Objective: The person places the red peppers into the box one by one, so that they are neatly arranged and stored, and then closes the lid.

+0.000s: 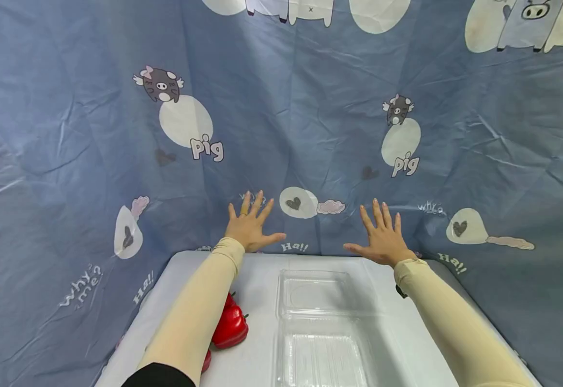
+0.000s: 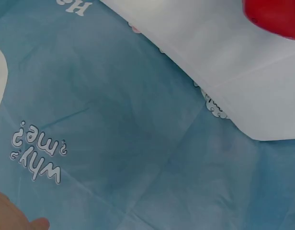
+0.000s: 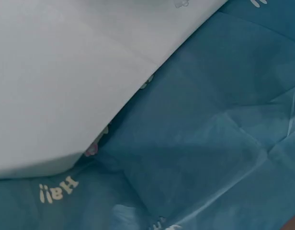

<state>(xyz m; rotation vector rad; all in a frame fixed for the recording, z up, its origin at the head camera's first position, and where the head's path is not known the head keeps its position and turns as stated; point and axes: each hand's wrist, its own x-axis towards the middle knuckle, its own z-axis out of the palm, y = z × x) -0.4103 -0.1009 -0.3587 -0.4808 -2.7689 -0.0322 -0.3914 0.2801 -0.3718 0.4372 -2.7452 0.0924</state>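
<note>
Both arms reach forward over the white table. My left hand [image 1: 251, 226] is raised near its far edge with fingers spread and nothing in it; a ring shows on one finger. My right hand [image 1: 382, 236] is held up likewise, fingers spread and holding nothing. Between the forearms a clear plastic container [image 1: 317, 344] lies unfolded, its two halves one behind the other. Beside the left forearm are red bell peppers [image 1: 231, 327], partly hidden by the sleeve. In the left wrist view a red pepper [image 2: 277, 17] shows at the top right corner.
A white table [image 1: 257, 279] bears the container and peppers. Blue curtain cloth [image 1: 281, 107] with pig prints hangs behind and along the sides of the table. The table's right edge [image 3: 123, 103] shows in the right wrist view.
</note>
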